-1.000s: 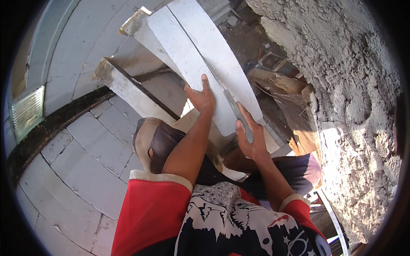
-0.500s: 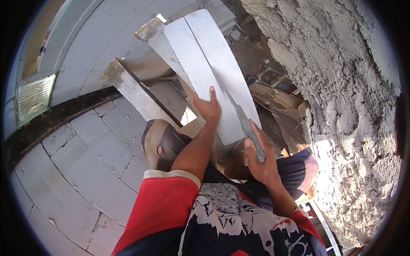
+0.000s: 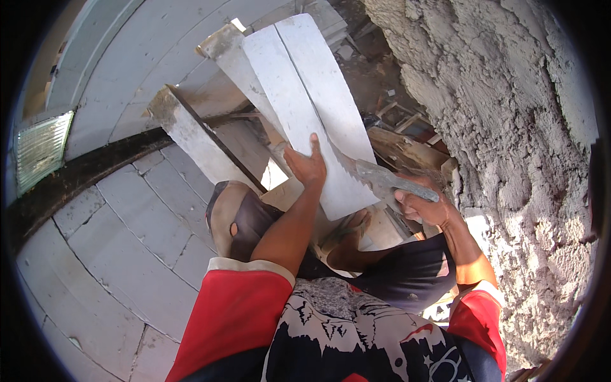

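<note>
A white panel (image 3: 275, 69) with a long lengthwise slit lies slanted across the middle. My left hand (image 3: 305, 167) grips its left side, thumb extended along the face and fingers at the edge. My right hand (image 3: 425, 207) is closed round the grey handle of a hand saw (image 3: 372, 177), whose toothed blade meets the lower end of the slit at an angle. Behind the panel is another pale slab (image 3: 235, 60); a third, dark-edged slab (image 3: 188, 137) leans to the left. My bare foot (image 3: 347, 245) shows under the panel, between my bent legs.
A rough cement wall (image 3: 528, 127) runs down the right. Pale block masonry (image 3: 114, 267) fills the left, with a dark beam (image 3: 51, 188) and a ribbed glass block (image 3: 41, 149). Wooden scraps and rubble (image 3: 401, 111) lie below, beyond the panel.
My right hand has moved out to the right and turned, swinging the saw from along the slit to an angle away from it. My left hand still holds the panel.
</note>
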`<state>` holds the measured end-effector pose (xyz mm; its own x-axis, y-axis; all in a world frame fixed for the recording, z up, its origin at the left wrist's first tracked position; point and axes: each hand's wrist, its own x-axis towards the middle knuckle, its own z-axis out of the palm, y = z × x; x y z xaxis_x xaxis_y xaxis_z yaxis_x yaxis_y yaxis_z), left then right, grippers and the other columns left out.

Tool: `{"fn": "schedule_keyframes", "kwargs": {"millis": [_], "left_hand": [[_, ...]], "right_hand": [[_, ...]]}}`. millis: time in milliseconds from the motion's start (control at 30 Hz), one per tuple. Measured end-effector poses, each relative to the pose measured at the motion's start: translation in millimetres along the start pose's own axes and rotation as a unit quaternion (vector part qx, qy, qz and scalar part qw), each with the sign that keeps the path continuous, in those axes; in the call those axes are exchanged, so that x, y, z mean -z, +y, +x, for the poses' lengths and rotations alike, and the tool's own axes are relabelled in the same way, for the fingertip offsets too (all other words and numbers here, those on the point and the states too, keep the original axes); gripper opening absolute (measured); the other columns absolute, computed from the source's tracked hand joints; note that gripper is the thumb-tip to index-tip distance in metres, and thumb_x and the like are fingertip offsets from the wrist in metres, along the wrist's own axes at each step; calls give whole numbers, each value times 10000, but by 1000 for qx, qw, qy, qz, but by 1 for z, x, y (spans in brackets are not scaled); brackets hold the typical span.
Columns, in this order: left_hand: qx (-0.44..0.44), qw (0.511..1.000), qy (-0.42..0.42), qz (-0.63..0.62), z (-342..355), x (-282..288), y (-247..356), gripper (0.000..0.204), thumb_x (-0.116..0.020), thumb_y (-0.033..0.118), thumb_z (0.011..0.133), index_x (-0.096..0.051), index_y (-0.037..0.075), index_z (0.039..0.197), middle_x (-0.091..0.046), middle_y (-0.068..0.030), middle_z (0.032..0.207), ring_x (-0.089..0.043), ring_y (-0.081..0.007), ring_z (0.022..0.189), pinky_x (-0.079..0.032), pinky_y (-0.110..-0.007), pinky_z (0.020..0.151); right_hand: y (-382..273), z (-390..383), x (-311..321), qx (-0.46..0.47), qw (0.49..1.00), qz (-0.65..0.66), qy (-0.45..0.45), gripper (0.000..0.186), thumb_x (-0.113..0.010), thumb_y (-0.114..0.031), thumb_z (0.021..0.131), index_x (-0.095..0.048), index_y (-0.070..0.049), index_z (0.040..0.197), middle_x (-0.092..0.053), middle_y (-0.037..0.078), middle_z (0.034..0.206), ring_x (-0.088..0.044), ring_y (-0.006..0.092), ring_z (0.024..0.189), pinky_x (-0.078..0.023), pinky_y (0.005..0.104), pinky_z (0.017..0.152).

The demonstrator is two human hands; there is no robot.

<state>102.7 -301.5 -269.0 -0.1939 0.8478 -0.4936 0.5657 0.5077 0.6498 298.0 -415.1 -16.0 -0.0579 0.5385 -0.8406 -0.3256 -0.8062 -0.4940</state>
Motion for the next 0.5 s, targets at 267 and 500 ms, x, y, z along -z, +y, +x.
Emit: {"fn": "schedule_keyframes", "kwargs": {"millis": [267, 500], "left_hand": [[-13, 1000, 5, 22, 0, -3, -6, 857, -767, 577, 936, -465, -61, 1422, -559, -279, 1342, -525, -450, 1309, -406, -545, 1128], [-39, 999, 30, 2, 10, -7, -20, 958, -754, 657, 914, -450, -92, 1429, -523, -299, 1383, -477, -477, 1347, -383, -574, 1146]], "right_hand": [[48, 29, 51, -19, 989, 136, -55, 380, -728, -217, 1009, -642, 47, 1269, -448, -28, 667, -375, 76, 528, -275, 264, 461], [14, -2, 30, 31, 996, 78, 20, 420, -659, -249, 1075, -601, 24, 1389, -437, -31, 688, -381, 74, 573, -327, 270, 495]]}}
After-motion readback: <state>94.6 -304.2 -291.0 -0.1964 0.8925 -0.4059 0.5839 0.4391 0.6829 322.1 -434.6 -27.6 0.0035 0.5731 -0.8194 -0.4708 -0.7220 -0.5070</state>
